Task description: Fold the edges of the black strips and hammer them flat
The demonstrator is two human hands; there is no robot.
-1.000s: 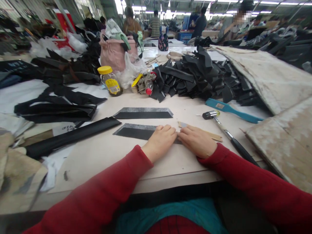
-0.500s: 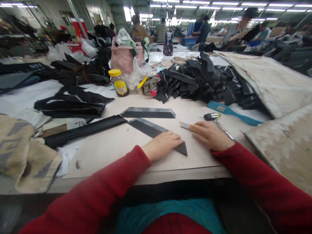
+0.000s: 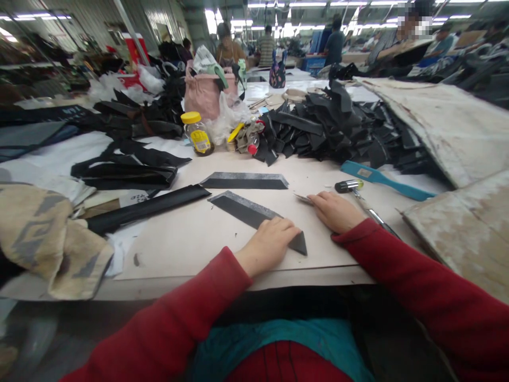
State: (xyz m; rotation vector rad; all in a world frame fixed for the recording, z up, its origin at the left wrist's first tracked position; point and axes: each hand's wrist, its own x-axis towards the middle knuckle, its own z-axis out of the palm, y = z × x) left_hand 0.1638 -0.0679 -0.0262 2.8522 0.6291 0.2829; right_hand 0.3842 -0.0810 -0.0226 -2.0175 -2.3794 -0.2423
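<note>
My left hand (image 3: 270,241) lies over the right part of a black strip (image 3: 240,208) with slanted ends and a grey, speckled upper edge. Its fingers are bent and close together, holding the strip against the table. To the right, my right hand (image 3: 336,210) pinches a thin, flat, light-coloured tool (image 3: 302,198) whose tip points left; its exact kind does not show. A second black strip (image 3: 244,181) of similar shape lies just behind the first, apart from both hands.
Behind lies a heap of black pieces (image 3: 310,127). A hammer (image 3: 368,204) and a blue tool (image 3: 387,181) rest right of my right hand. A yellow-lidded jar (image 3: 198,137) stands near a pink bag (image 3: 202,95). At left are a long black roll (image 3: 149,209) and patterned cloth (image 3: 51,239).
My right hand has turned, and the flat tool now shows edge-on instead of its broad face. My left hand stays on the strip, with its fingers more bent. The whole view has shifted slightly.
</note>
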